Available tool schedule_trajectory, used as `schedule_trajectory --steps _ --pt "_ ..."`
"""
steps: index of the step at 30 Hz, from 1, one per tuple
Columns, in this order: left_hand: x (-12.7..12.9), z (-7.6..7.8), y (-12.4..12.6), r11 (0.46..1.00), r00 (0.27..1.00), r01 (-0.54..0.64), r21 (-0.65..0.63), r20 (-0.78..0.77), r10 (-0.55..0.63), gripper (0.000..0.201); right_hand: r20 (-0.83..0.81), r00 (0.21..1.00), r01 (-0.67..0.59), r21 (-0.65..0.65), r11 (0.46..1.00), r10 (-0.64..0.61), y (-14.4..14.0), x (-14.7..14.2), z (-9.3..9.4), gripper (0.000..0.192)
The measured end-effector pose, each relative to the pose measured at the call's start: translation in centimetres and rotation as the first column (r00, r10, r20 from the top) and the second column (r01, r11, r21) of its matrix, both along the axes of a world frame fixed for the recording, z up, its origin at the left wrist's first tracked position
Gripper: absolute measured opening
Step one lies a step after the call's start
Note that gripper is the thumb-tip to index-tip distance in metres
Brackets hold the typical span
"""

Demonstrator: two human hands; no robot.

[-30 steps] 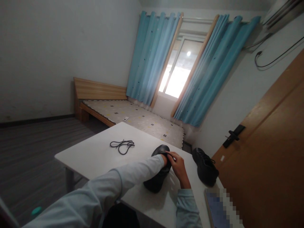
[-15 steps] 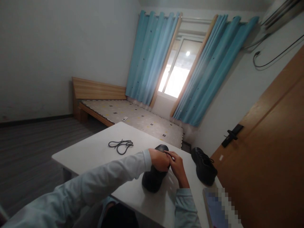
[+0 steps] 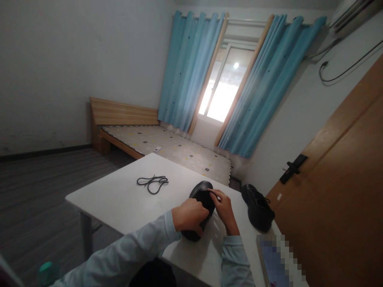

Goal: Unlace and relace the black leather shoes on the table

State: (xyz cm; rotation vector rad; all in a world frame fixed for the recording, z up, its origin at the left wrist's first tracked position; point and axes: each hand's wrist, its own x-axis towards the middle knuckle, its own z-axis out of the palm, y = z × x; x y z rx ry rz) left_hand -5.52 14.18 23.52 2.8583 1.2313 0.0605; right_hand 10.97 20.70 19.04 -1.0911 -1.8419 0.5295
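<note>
A black shoe (image 3: 204,192) stands on the white table (image 3: 119,199) in front of me, toe pointing away. My left hand (image 3: 191,215) grips it around the opening, fingers curled over and partly hidden. At the shoe's right upper edge, my right hand (image 3: 223,205) is closed in a pinch. A thin dark bit shows by those fingertips; I cannot tell whether it is lace or part of the shoe. Left of the shoe, a loose black shoelace (image 3: 153,184) lies in loops on the table. A second black shoe (image 3: 257,209), with its lace in, stands to the right.
A flat bluish item (image 3: 271,259), partly blurred out, lies at the table's right edge. Behind the table is a bed (image 3: 173,141) with a small white object (image 3: 157,149) on it. A wooden door (image 3: 335,191) rises at the right. A green-capped thing (image 3: 49,272) shows low left.
My left hand has drawn back toward me, from beside the right fingers to the shoe's opening, uncovering more of the toe. My right hand stays nearly in place.
</note>
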Motion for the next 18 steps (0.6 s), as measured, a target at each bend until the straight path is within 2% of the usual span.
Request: schedule_trajectory --steps 9,14,18 --pt "0.7 -0.3 1.1 1.0 0.998 0.025 -0.018 -0.051 -0.026 0.043 0.02 1.0 -0.02 0.017 1.0 0.02 -0.2 -0.1 0.1 0.026" --pt "0.4 -0.4 1.1 0.998 0.998 0.05 -0.024 0.033 -0.049 0.044 0.061 0.998 -0.019 0.013 1.0 0.018 -0.1 0.0 0.1 0.029" --pt "-0.8 0.6 0.6 0.993 0.981 0.097 -0.072 0.174 -0.083 0.034 0.098 0.995 -0.016 0.014 1.0 0.015 0.0 0.1 -0.1 0.037"
